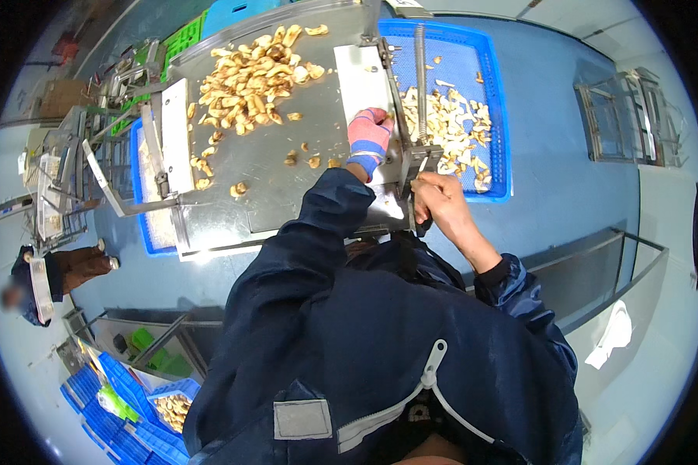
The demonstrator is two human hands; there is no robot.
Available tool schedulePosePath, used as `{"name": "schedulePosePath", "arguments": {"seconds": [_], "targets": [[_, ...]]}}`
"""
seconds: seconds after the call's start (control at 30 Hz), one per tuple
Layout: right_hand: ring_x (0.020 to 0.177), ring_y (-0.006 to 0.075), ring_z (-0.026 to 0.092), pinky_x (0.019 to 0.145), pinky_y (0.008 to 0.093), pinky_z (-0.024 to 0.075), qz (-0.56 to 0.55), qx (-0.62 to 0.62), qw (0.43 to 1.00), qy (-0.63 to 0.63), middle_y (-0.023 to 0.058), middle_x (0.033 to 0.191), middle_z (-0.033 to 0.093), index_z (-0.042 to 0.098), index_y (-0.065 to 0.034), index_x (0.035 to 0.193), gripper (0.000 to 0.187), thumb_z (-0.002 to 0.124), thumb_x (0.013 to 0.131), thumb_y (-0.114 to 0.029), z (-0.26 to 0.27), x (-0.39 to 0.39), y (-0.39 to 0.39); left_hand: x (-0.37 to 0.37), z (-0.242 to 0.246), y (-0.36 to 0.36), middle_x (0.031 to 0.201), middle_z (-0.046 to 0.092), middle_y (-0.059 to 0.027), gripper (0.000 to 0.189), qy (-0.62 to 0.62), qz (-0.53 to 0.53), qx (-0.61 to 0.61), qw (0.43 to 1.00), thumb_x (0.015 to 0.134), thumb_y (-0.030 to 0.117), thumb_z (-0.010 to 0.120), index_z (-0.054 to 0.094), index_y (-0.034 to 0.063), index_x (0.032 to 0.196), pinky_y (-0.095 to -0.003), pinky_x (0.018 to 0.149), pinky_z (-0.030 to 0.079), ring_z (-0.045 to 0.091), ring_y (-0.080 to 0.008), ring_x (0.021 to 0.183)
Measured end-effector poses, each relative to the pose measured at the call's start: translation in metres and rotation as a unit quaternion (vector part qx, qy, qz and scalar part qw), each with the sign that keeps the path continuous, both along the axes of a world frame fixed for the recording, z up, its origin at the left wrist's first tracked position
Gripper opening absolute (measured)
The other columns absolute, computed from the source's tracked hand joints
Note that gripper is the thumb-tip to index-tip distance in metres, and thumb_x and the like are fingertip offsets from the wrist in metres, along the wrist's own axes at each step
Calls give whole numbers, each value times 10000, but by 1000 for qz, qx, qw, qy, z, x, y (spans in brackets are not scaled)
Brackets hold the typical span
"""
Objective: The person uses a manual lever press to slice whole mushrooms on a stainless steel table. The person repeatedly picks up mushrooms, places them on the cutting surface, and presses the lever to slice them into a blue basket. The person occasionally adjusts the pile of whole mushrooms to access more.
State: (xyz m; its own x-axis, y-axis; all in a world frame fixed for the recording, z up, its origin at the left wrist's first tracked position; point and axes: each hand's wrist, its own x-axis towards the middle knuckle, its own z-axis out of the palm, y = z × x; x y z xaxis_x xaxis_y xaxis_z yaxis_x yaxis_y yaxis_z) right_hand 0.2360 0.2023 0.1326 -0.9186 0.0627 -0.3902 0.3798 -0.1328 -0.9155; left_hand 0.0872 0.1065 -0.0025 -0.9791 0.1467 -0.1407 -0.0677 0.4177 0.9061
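Note:
My left hand, in a pink and blue knitted glove, rests over a white cutting board at the right edge of the steel table. Its fingertips are bent close to the blade of a hinged lever cutter; whatever they pinch is mostly hidden. Bare, my right hand is closed around the cutter's dark handle, which is low near the table's front corner. A heap of brownish mushrooms lies on the table to the left, with several loose ones nearer me.
Right of the cutter, a blue perforated crate holds pale cut pieces. A coil spring stands beside the blade. Another lever cutter is at the table's left end, above a second blue crate. A person stands far left.

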Motion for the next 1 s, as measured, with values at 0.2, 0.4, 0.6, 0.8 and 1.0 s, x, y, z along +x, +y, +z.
{"name": "schedulePosePath", "arguments": {"seconds": [0.2, 0.4, 0.6, 0.8, 1.0], "targets": [[436, 106, 466, 437, 253, 360, 22, 52, 998, 3, 34, 481, 476, 487, 1, 599, 325, 489, 866, -185, -32, 14, -3, 9, -10, 0, 814, 668, -147, 169, -9, -49, 42, 998, 766, 94, 603, 655, -10, 890, -314, 703, 493, 642, -253, 753], [452, 92, 467, 435, 254, 360, -11, 58, 998, 3, 27, 506, 479, 498, 9, 642, 300, 492, 874, -182, -36, 19, -9, 6, -2, 1, 786, 668, -141, 160, -32, -55, 59, 996, 754, 78, 606, 653, -8, 880, -311, 683, 492, 641, -235, 718], [442, 94, 457, 440, 250, 356, 16, 93, 996, 5, 24, 500, 474, 502, -13, 632, 295, 495, 873, -182, -53, 23, -9, 1, 1, 1, 747, 660, -136, 176, -39, -75, -18, 996, 727, 180, 647, 666, 36, 827, -330, 668, 486, 630, -265, 695], [449, 96, 477, 444, 260, 371, 16, 46, 999, 3, 39, 496, 485, 498, -8, 632, 311, 490, 881, -196, -23, 12, -1, 3, 1, 3, 747, 648, -162, 175, 38, -98, -49, 993, 743, 188, 610, 663, 37, 816, -360, 665, 485, 623, -305, 694], [487, 151, 505, 485, 320, 397, 32, 128, 991, 9, 77, 507, 487, 521, 30, 679, 280, 493, 862, -181, -75, 27, -4, 14, 4, 17, 806, 583, -186, 241, 166, -53, -60, 983, 743, 53, 515, 583, 26, 973, -432, 735, 452, 560, -373, 791]]}}
